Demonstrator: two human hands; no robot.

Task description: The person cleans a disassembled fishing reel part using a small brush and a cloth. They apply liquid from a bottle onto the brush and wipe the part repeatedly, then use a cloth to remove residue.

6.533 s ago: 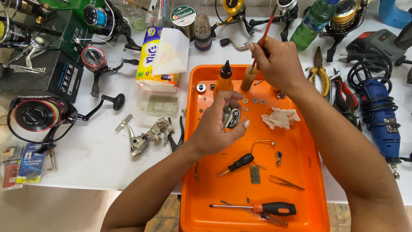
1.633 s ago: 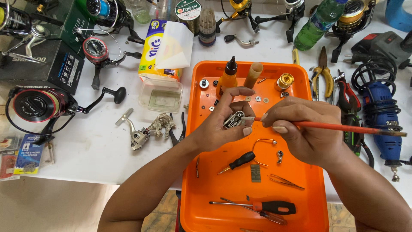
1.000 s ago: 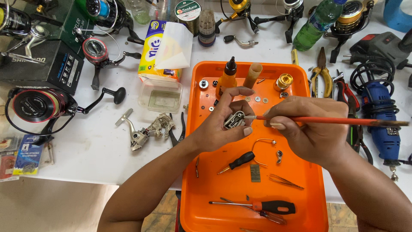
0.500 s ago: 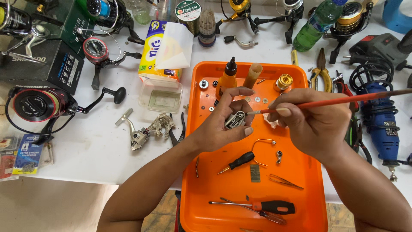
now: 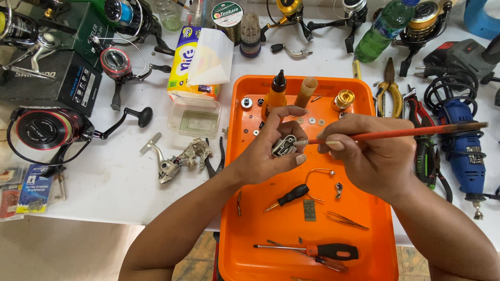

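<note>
A white table (image 5: 130,182) carries an orange tray (image 5: 250,229) at centre. Left: fishing reels (image 5: 44,130), a black box (image 5: 49,78), a clear container (image 5: 195,117). Right: pliers (image 5: 389,88), a blue rotary tool (image 5: 463,151). Far: a green bottle (image 5: 383,31).

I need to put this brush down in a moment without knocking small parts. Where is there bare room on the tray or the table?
Free: the orange tray floor left of the orange-handled screwdriver, and the white table between the dismantled reel part and the near edge. Crowded: the tray's top by the oil bottle and washers, and the table's right side with pliers and rotary tool.
</note>
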